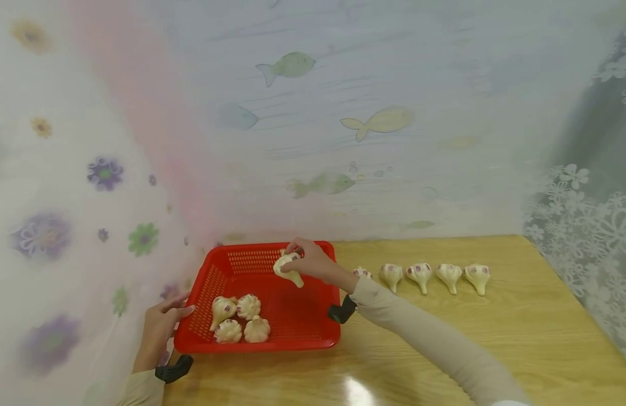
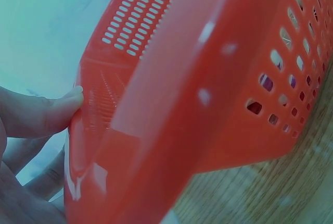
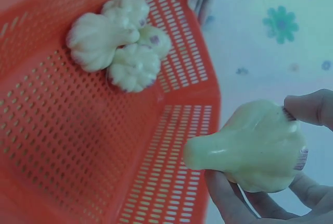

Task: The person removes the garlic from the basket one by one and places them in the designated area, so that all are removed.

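Note:
A red plastic basket (image 1: 292, 345) with slotted walls stands on the wooden table. My left hand (image 1: 159, 327) grips its left rim, the thumb over the edge and the other fingers outside, as the left wrist view also shows. Above the back right part of the basket, my right hand (image 1: 313, 260) holds a garlic bulb (image 1: 288, 267) between thumb and fingers. Its stem points down toward the basket floor. In the right wrist view that garlic bulb (image 3: 260, 151) is pale with purple patches. Several more garlic bulbs (image 1: 248, 307) lie together in the basket's front left corner.
To the right of the basket, several garlic bulbs (image 1: 419, 274) lie in a row on the wooden table (image 1: 444, 338), the leftmost partly behind my right wrist. A wall painted with fish (image 1: 378, 120) rises behind the table, and a flowered wall (image 1: 54, 237) stands close at the left.

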